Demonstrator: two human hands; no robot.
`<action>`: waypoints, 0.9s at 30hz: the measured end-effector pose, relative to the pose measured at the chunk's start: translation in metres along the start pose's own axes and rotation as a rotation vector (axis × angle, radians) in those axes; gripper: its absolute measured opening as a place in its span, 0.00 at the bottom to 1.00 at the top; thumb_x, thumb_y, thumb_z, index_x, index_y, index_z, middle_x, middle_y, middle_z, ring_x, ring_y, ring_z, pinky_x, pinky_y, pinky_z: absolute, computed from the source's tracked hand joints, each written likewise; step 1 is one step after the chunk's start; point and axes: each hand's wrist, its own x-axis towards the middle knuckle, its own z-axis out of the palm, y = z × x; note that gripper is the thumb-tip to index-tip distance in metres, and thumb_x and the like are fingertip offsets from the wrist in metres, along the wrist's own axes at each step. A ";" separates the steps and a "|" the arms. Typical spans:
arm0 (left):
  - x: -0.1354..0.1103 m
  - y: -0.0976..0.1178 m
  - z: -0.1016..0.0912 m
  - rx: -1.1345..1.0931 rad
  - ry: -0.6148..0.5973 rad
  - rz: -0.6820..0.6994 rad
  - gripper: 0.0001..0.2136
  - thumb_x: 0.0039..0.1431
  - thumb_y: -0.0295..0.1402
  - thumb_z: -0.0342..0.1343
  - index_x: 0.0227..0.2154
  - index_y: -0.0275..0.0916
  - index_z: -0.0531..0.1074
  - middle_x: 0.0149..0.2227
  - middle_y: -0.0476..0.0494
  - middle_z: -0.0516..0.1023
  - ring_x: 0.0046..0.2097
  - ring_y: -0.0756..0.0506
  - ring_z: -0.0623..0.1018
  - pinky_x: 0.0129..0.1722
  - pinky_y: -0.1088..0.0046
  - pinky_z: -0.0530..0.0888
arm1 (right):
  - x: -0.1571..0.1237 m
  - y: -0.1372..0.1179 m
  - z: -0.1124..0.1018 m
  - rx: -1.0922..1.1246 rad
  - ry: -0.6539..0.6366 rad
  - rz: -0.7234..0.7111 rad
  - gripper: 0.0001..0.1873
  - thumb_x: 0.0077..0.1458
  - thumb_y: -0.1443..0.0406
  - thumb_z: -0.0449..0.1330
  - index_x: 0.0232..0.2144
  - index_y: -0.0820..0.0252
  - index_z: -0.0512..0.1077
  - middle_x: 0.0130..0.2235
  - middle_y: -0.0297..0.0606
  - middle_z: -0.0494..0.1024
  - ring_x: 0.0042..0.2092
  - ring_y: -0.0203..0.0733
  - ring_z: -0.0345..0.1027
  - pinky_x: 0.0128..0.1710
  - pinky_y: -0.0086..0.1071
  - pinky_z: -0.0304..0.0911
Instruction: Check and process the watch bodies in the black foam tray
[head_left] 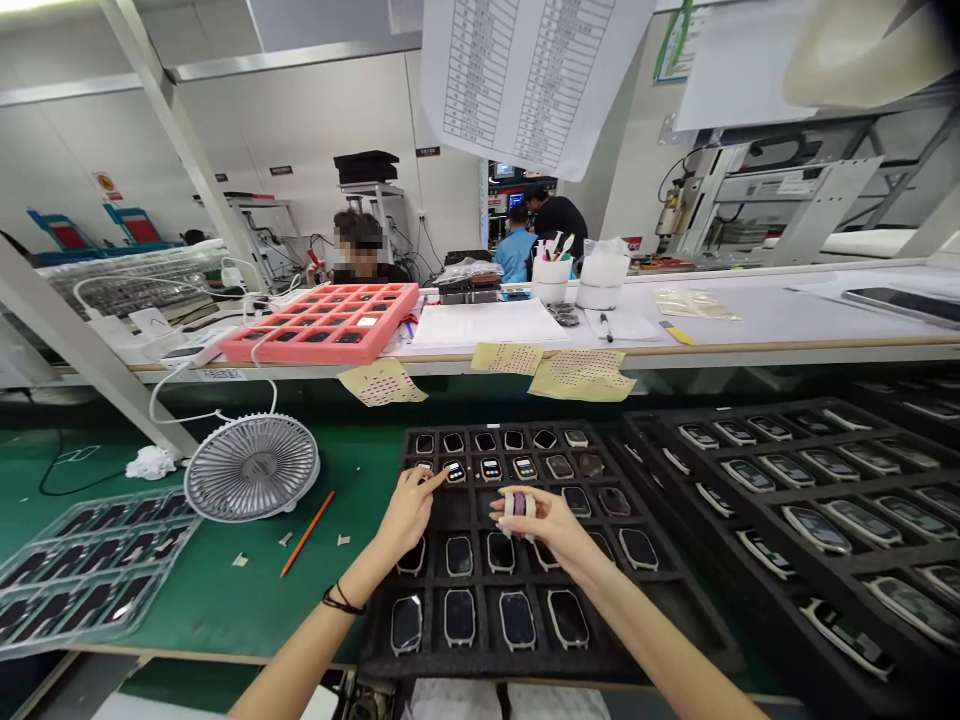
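My left hand (407,508) is over the second row of a black foam tray (697,620), its index finger stretched out to a small watch with a lit screen (455,472). Nothing shows gripped in it. To its right, my right hand (551,525) is closed around a small white-and-purple banded roll (519,504), held above the tray's middle rows. Two more lit watches, a middle one (490,469) and a right one (524,468), sit in the same row. Dark watch faces, such as a front one (517,620), fill several other compartments.
A round grey fan (253,468), an orange stick (307,535) and a clear plastic tray (161,560) of dark parts lie left. More foam trays (660,425) stand right. On the shelf (450,352) rests a pink tray (375,345). People are behind it.
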 end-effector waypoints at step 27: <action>0.045 0.041 0.031 -0.267 -0.125 0.276 0.28 0.45 0.33 0.67 0.51 0.40 0.70 0.50 0.39 0.76 0.52 0.40 0.74 0.52 0.62 0.70 | 0.051 0.009 -0.032 -0.706 0.158 -0.177 0.15 0.51 0.58 0.53 0.25 0.60 0.75 0.33 0.42 0.77 0.46 0.53 0.69 0.52 0.46 0.58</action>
